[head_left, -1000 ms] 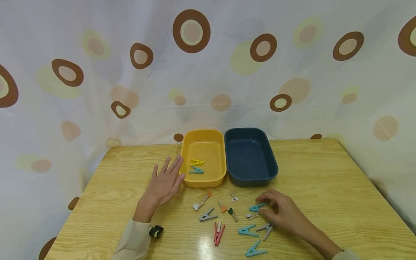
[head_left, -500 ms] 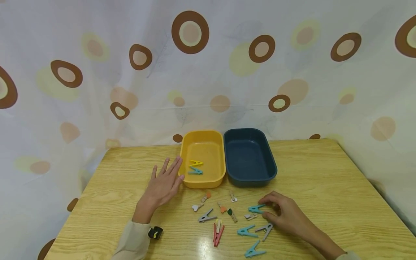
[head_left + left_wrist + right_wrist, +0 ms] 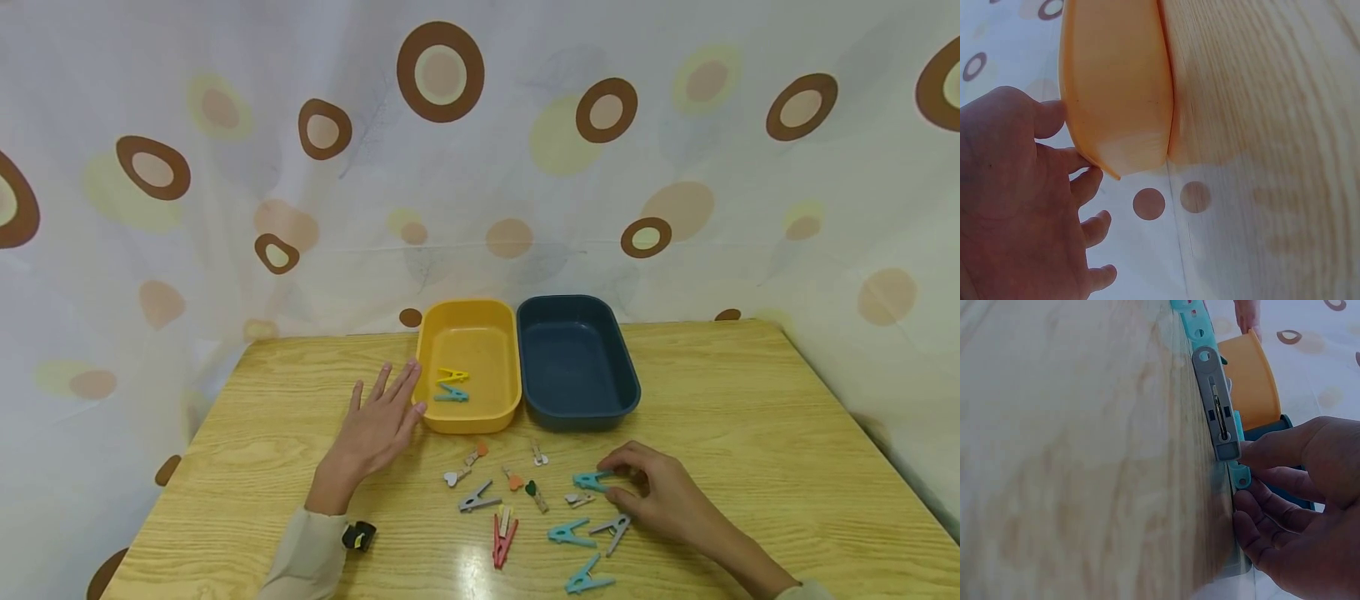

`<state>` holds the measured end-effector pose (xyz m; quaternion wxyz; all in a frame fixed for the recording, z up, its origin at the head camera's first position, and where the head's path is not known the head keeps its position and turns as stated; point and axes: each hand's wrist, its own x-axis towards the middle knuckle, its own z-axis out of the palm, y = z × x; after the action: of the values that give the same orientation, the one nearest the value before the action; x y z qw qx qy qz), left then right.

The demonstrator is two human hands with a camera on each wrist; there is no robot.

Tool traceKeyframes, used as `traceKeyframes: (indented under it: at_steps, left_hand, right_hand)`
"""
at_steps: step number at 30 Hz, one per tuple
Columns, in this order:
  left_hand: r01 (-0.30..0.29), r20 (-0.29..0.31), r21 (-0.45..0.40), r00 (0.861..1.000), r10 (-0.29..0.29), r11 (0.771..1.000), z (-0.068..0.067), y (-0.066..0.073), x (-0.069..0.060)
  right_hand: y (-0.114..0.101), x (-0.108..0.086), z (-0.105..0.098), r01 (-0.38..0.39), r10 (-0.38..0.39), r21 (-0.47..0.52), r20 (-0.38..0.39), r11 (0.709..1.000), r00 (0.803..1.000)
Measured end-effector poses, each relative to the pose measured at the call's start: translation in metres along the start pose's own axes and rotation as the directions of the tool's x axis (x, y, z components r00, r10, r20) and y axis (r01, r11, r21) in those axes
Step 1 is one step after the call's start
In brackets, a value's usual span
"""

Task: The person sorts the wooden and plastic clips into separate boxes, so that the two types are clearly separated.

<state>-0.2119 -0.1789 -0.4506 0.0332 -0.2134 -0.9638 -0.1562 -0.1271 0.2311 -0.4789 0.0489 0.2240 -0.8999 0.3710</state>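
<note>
My right hand (image 3: pixel 656 492) pinches the handle ends of a teal clothespin (image 3: pixel 588 481) low over the table, thumb on the near side. In the right wrist view a grey clothespin (image 3: pixel 1216 403) partly covers that teal one (image 3: pixel 1242 476). My left hand (image 3: pixel 373 429) has its fingers spread, and its fingertips touch the left rim of the yellow tray (image 3: pixel 495 421). Inside that tray lie a yellow clothespin (image 3: pixel 453 376) and another teal clothespin (image 3: pixel 452 393). In the left wrist view the left thumb and forefinger (image 3: pixel 1075 159) meet the tray's rim.
A dark blue tray (image 3: pixel 581 412) stands against the yellow one's right side. Loose on the wooden table lie a red clothespin (image 3: pixel 504 546), a grey clothespin (image 3: pixel 477 498), teal clothespins (image 3: pixel 572 533) and several small wooden heart clips (image 3: pixel 537 497). A patterned curtain (image 3: pixel 480 192) hangs behind.
My right hand has shifted very slightly right around the teal clothespin. The left hand stays at the yellow tray's rim.
</note>
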Motion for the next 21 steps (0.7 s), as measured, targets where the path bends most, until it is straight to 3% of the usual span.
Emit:
traceKeyframes:
  at_steps: [21]
  left_hand:
    - [0.003, 0.013, 0.014, 1.0, -0.003, 1.0, 0.0, -0.001, 0.0]
  right_hand:
    - [-0.02, 0.015, 0.004, 0.025, -0.023, 0.025, -0.057, 0.999, 0.998]
